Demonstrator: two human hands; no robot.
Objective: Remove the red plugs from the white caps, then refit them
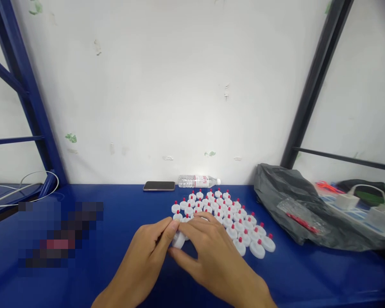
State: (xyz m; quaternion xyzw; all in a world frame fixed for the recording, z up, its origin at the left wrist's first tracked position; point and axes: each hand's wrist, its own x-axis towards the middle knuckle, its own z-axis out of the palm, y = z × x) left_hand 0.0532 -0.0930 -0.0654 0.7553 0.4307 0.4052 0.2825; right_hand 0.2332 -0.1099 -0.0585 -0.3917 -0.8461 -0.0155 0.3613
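Note:
Both my hands meet around one white round cap (179, 240) at the front of the group. My right hand (208, 241) grips its rim, thumb below and fingers curled over the far side. My left hand (149, 248) pinches at the cap's upper left, thumb and forefinger pressed together; whatever tip the cap has is hidden by these fingers. Just beyond and to the right, many similar white caps with red tips (257, 249) stand upright in close rows on the blue table (115, 222). My right hand hides some of them.
A clear plastic bottle (197, 181) lies on its side by the wall, with a phone (159, 186) left of it. At right, a grey plastic bag (276, 205) carries a small clear packet with red pieces (301, 222). White cables (56, 182) and blue frame posts (35, 98) stand left.

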